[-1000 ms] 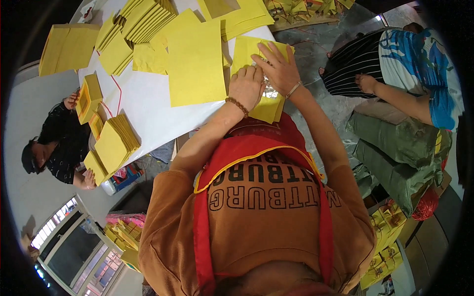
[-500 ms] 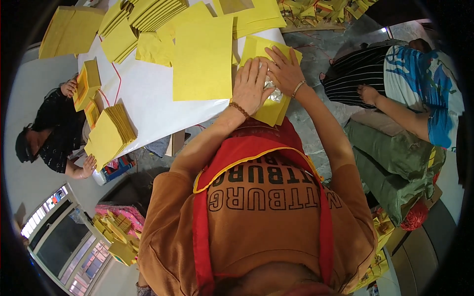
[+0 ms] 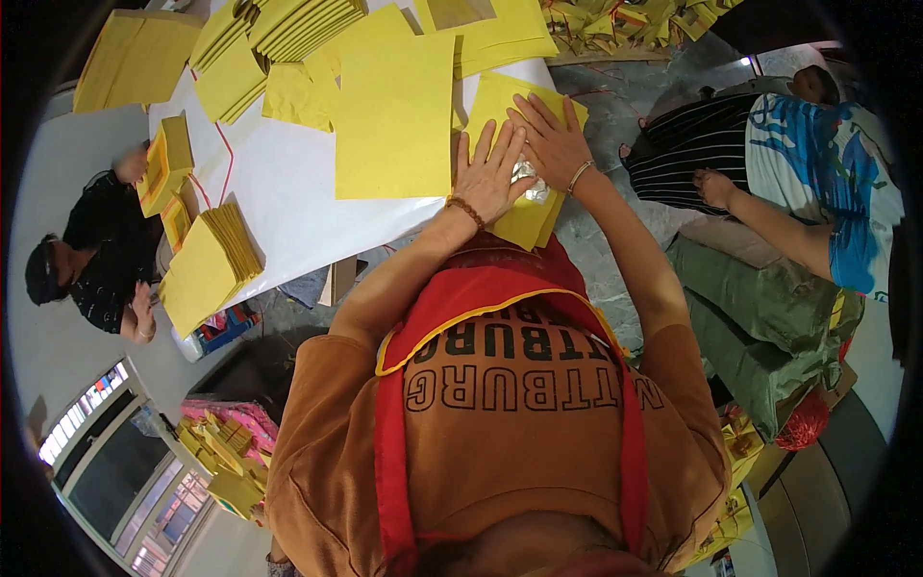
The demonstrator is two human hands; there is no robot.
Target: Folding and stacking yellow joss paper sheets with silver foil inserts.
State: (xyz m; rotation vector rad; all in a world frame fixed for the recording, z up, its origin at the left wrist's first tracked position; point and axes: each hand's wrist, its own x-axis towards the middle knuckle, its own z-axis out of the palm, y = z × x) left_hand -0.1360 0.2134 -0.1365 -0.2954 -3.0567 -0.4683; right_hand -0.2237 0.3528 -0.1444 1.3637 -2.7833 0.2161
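I see my left hand (image 3: 488, 178) lying flat, fingers spread wide, pressing on a yellow paper stack (image 3: 524, 154) at the near edge of the white table (image 3: 288, 207). My right hand (image 3: 550, 141) sits flat too, at one o'clock from the left, just beside it. Neither hand grips anything. A bit of shiny foil (image 3: 529, 181) peeks out between them. A big yellow sheet (image 3: 394, 115) lies at nine o'clock. More yellow piles (image 3: 288, 24) sit farther off.

The left hand (image 3: 488, 173), curled a second ago, now lies flat with fingers spread beside the right hand (image 3: 550, 139), covering more of the crinkled silver foil square (image 3: 528, 180) on the yellow paper sheet (image 3: 519, 216)
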